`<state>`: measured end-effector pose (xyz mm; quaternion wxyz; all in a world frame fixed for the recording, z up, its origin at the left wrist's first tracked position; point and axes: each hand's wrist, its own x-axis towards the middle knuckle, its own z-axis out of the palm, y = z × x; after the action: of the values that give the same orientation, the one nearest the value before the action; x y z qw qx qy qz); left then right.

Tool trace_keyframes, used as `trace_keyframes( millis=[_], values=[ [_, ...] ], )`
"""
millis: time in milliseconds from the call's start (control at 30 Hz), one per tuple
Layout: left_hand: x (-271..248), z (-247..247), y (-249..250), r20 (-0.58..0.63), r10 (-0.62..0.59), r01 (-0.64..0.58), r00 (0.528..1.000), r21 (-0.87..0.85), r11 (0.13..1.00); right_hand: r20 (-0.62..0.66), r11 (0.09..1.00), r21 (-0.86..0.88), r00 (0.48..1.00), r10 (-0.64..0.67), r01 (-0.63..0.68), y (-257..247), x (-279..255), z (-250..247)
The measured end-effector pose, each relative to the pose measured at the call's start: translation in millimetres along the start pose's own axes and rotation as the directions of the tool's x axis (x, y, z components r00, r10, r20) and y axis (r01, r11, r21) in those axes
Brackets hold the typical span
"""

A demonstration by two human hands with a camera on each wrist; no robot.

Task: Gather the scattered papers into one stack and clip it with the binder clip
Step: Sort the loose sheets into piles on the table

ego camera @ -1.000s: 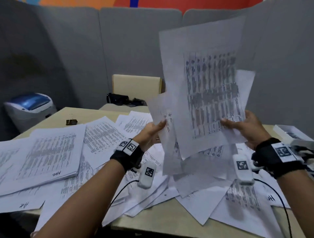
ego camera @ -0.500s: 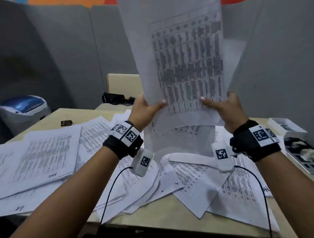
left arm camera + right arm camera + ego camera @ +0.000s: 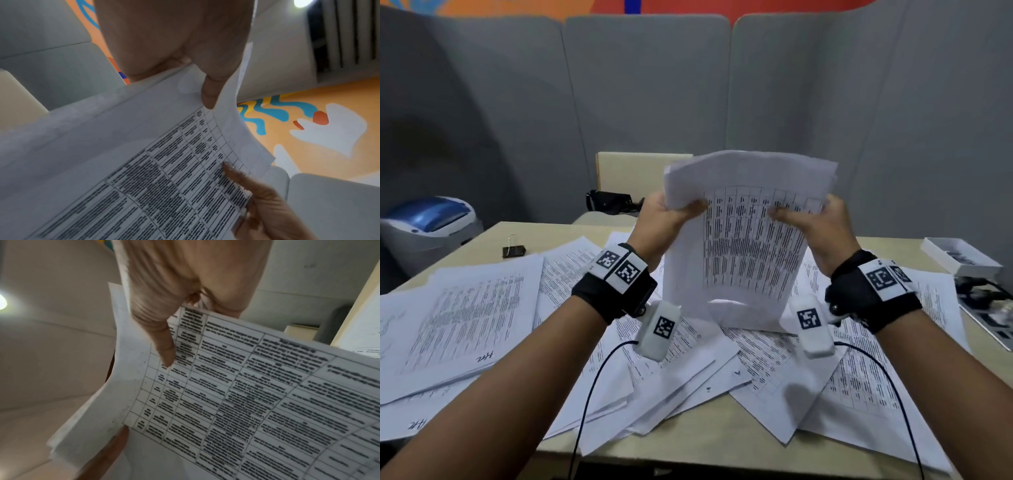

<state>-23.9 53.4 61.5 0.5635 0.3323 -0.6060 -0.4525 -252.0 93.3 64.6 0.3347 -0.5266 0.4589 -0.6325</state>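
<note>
The held stack of papers (image 3: 743, 240) stands upright, its bottom edge resting on the loose sheets at the middle of the table (image 3: 688, 442). Its sheets are white, printed with a ruled table of black text; the top edge curls forward and the sheet edges are not yet flush. The scattered papers (image 3: 688, 370) cover most of the table surface in overlapping layers, several overhanging the near edge. A thicker pile (image 3: 458, 318) lies flat toward the left edge. The binder clip (image 3: 513, 251) is black with wire handles, lying on bare tabletop near the far left corner, just beyond that pile.
</note>
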Motion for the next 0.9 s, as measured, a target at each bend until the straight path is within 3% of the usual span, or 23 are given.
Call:
trace_keyframes(
  millis=[200,300,433,533,633,733,833,900],
  values=[
    [10,1,-22,-0.023,-0.048,0.052,0.999,0.158,0.986,0.056,0.998,-0.014,0.997,0.06,-0.06,28,0,7],
    [13,4,-29,-0.091,0.007,0.013,0.996,0.213,0.977,0.022,0.994,-0.08,0.997,0.071,-0.069,34,2,15],
    [17,13,-20,-0.174,0.093,-0.068,0.98,0.142,0.987,-0.022,0.994,-0.101,0.998,-0.05,0.048,14,12,18],
    [21,5,-31,-0.13,-0.031,0.046,0.991,0.118,0.992,0.047,0.99,-0.124,0.997,-0.062,0.068,19,16,23],
    [21,5,-59,0.02,-0.15,0.14,0.988,0.253,0.957,0.165,0.974,-0.219,0.981,0.1,-0.063,50,15,23],
    [20,3,-76,-0.05,-0.173,0.18,0.984,0.248,0.952,0.106,0.955,-0.247,0.975,0.196,-0.165,76,9,37],
    [29,-1,-76,-0.106,-0.079,0.112,0.991,0.357,0.927,-0.004,0.961,-0.238,0.99,0.142,-0.139,79,15,39],
    [38,-10,-69,-0.123,0.011,0.044,0.992,0.434,0.9,-0.006,0.965,-0.228,0.991,0.13,-0.128,75,19,36]
  ],
)
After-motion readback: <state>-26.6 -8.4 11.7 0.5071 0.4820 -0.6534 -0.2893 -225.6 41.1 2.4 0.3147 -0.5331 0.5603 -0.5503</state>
